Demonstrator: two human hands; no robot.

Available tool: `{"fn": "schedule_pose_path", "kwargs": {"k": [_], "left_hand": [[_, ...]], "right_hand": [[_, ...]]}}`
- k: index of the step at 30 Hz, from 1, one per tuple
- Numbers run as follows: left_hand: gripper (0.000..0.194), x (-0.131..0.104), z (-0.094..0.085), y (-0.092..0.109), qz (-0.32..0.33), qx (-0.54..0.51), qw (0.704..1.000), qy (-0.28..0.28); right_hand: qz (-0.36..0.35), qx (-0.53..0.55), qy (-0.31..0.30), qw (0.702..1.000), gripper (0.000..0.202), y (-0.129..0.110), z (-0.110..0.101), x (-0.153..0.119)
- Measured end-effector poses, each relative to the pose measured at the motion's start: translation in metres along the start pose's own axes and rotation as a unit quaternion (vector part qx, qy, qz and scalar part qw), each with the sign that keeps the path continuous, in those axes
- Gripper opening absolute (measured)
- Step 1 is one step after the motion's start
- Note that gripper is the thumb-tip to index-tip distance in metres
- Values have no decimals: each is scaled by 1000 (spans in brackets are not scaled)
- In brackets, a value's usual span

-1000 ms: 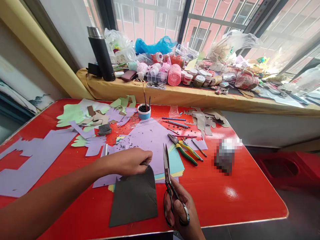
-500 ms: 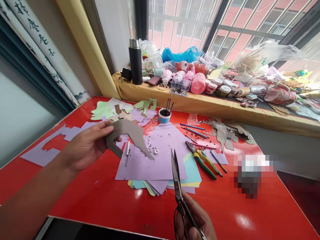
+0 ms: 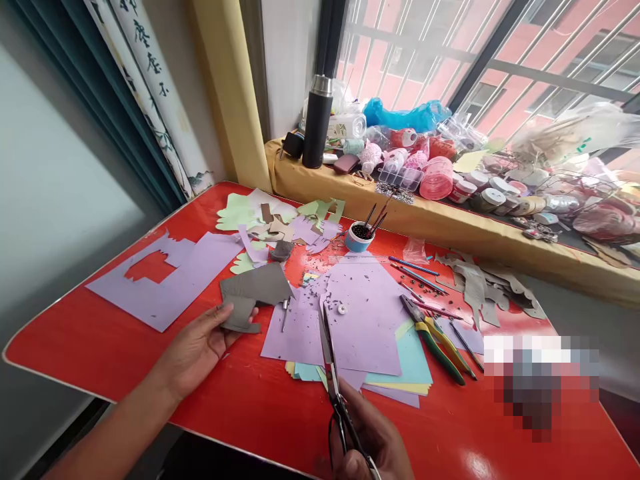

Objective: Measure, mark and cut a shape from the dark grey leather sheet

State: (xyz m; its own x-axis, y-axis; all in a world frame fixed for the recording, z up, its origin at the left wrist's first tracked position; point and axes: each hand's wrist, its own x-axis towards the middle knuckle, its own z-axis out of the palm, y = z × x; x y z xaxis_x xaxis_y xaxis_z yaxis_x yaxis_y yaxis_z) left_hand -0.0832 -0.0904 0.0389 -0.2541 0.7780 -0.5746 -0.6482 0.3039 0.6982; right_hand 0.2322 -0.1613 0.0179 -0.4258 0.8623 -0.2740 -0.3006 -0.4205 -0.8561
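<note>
"What have you got in your hands?"

"My left hand [image 3: 206,343] is pinching a grey piece [image 3: 237,312], with the thumb on top. My right hand [image 3: 370,433] is wrapped around the scissors [image 3: 327,348]. The blades look close together, and they point away from me over the purple sheet [image 3: 360,347]."

"So where is the grey piece?"

"Right in my left fingers. One short end pokes out to the right of them. A wide, darker grey part [image 3: 255,283] is just past my fingertips. I can't tell if it's all one piece."

"Could you get hurt?"

"Yes, I think so. The blades are to the right of my left fingers, with a gap between. If I brought the two hands together without looking, a blade could nick me."

"And the grey piece?"

"It could bend or rip if I squeezed too hard or tugged at a thin bit."

"What else could go wrong?"

"The scissor tips could snag the purple sheet and drag it. Then the dark bits [image 3: 315,293] would go everywhere. The silver tool [image 3: 285,312] is just right of my left fingertips, so a careless bump could send it rolling. The pot of black beads [image 3: 357,244] is farther off, past both hands, but a big swing could tip it over."
</note>
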Motion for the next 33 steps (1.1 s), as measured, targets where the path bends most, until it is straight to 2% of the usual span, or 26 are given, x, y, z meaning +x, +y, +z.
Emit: {"fn": "schedule_pose_path", "kwargs": {"k": [3,7,16,21,25,30,33], "left_hand": [[32,-2,0,7,12,-6,1000,-27],[35,-7,9,21,37,-20,996,-77],[30,4,52,40,128,17,976,-174],[20,8,76,38,153,3,972,-176],[14,10,89,32,152,-5,973,-172],[23,11,101,30,133,-12,977,-166],[30,11,108,29,125,-2,976,-176]], "right_hand": [[1,-17,-9,1000,101,-1,10,8],[10,-33,-8,999,100,-1,17,18],[-1,-52,-19,998,104,4,32,36],[-4,-77,6,997,107,7,29,33],[-18,-99,35,994,105,16,23,27],[-53,-101,-17,993,108,21,19,33],[-100,-86,-22,991,103,15,23,39]]}}
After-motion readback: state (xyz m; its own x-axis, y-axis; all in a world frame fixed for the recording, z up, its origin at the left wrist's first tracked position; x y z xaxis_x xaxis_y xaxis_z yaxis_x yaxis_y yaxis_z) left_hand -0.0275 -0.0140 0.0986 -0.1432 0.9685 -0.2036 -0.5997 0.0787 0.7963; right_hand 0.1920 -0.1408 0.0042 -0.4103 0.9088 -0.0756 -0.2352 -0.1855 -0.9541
